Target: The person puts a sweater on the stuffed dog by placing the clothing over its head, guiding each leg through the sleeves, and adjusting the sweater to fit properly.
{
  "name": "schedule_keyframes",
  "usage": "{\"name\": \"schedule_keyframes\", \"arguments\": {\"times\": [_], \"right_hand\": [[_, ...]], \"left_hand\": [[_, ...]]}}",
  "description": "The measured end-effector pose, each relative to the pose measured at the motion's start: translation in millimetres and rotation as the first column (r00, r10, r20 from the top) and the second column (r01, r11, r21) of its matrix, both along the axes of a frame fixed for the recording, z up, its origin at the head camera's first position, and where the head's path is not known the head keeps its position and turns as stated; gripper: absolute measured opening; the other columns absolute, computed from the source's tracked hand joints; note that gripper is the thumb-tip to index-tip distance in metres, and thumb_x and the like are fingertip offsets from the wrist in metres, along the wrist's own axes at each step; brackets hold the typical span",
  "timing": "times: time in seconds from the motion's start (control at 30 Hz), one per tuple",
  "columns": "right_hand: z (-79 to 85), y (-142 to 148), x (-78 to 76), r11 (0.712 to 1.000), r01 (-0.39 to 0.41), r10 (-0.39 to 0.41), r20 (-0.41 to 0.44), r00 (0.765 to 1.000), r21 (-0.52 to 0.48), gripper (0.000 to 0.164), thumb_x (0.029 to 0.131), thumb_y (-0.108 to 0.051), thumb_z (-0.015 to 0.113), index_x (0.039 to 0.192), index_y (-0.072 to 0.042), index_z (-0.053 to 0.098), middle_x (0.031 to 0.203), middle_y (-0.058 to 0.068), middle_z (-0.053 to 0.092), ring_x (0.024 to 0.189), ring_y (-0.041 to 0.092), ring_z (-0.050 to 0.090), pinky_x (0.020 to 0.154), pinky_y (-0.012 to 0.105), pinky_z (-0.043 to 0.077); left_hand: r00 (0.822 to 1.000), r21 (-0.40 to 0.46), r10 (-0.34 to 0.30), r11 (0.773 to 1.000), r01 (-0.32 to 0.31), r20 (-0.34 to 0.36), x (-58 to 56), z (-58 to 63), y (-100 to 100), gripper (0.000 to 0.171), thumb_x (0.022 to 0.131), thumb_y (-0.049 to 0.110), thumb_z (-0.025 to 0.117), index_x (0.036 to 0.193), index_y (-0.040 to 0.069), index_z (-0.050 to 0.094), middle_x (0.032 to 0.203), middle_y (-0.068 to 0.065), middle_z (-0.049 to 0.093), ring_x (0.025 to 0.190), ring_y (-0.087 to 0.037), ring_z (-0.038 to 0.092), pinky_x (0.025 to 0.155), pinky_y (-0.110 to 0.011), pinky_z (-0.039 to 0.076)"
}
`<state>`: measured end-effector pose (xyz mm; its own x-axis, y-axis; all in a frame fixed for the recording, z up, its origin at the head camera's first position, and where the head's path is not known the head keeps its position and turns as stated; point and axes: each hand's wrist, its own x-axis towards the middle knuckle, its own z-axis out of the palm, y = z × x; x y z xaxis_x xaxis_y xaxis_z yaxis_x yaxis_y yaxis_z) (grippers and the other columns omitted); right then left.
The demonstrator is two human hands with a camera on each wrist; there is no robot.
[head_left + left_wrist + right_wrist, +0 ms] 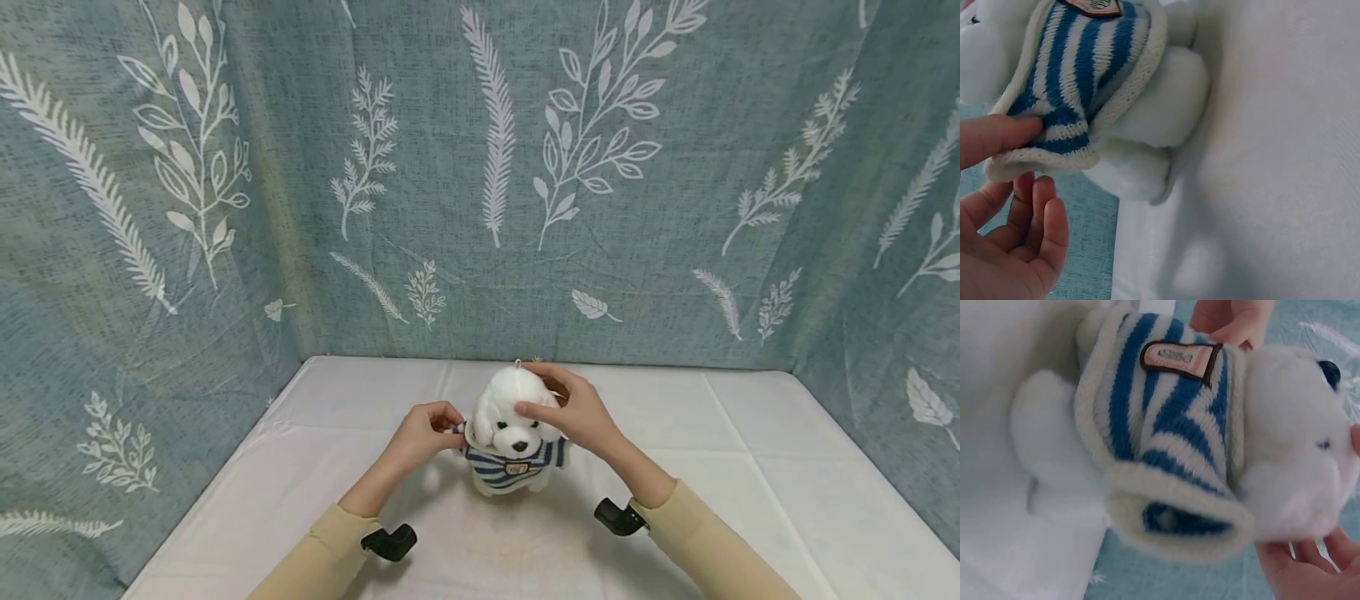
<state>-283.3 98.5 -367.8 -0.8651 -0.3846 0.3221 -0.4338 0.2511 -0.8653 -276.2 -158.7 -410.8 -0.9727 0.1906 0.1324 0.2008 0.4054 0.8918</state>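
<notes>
A white plush dog (519,392) faces the camera in the head view, sitting on the table. It wears a blue-and-white striped knit sweater (1129,387) with cream ribbed edges and a pink badge (1175,360) on the chest. My left hand (422,432) pinches the cuff of one sleeve (1063,134), thumb on top and the index finger beneath, the other fingers loosely bent. My right hand (581,408) grips the dog's head from the side, its thumb across the forehead. The other sleeve (1179,515) gapes at its cuff in the right wrist view.
A white cloth covers the table (705,467). Behind it and at both sides hangs a blue-green curtain (435,167) with white leaf prints. Black wrist cameras (390,543) sit at the sleeve cuffs of both arms.
</notes>
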Motion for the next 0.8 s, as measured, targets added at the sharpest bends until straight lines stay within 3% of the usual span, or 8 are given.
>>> {"name": "schedule_keyframes", "arguments": {"times": [0.2, 0.47, 0.63, 0.8], "right_hand": [[-2.8, 20.5, 0.4, 0.998, -0.038, 0.038, 0.002, 0.999, -0.044, 0.056, 0.085, -0.023, 0.072, 0.135, -0.015, 0.050, 0.137, 0.009, 0.052, 0.125, 0.029, 0.051, 0.101, 0.039, 0.045], [-16.8, 47.6, -4.5, 0.998, -0.063, 0.065, 0.081, 0.995, -0.028, 0.052, 0.088, -0.025, 0.067, 0.135, -0.012, 0.048, 0.134, 0.017, 0.052, 0.123, 0.035, 0.051, 0.093, 0.032, 0.050], [-29.2, 59.8, -7.3, 0.986, -0.145, 0.128, 0.186, 0.974, 0.082, 0.057, 0.081, -0.024, 0.075, 0.130, -0.009, 0.049, 0.130, 0.015, 0.054, 0.120, 0.033, 0.054, 0.094, 0.036, 0.049], [-41.7, 60.5, -6.7, 0.961, -0.207, 0.176, 0.170, 0.970, 0.186, 0.051, 0.080, -0.026, 0.076, 0.123, -0.009, 0.055, 0.123, 0.011, 0.058, 0.113, 0.027, 0.058, 0.094, 0.034, 0.049]], "left_hand": [[0.995, 0.010, -0.104, 0.995, 0.104, -0.005, -1.9, 5.3, -7.7, 0.027, 0.076, 0.010, 0.076, 0.100, 0.003, 0.066, 0.097, -0.011, 0.064, 0.084, -0.017, 0.056, 0.073, -0.031, 0.047], [0.967, 0.045, -0.255, 0.966, 0.254, 0.006, -6.3, 4.6, -16.2, 0.042, 0.078, 0.014, 0.077, 0.116, 0.004, 0.060, 0.118, -0.015, 0.060, 0.103, -0.025, 0.056, 0.085, -0.037, 0.047], [0.960, 0.036, -0.277, 0.961, 0.275, 0.040, -6.8, 0.8, -15.3, 0.044, 0.079, 0.015, 0.077, 0.118, 0.005, 0.059, 0.120, -0.012, 0.059, 0.108, -0.023, 0.054, 0.083, -0.036, 0.046], [0.961, 0.039, -0.270, 0.962, 0.268, 0.063, -7.3, -2.8, -14.0, 0.042, 0.079, 0.016, 0.077, 0.117, 0.006, 0.060, 0.118, -0.011, 0.060, 0.108, -0.024, 0.055, 0.082, -0.035, 0.048]]}}
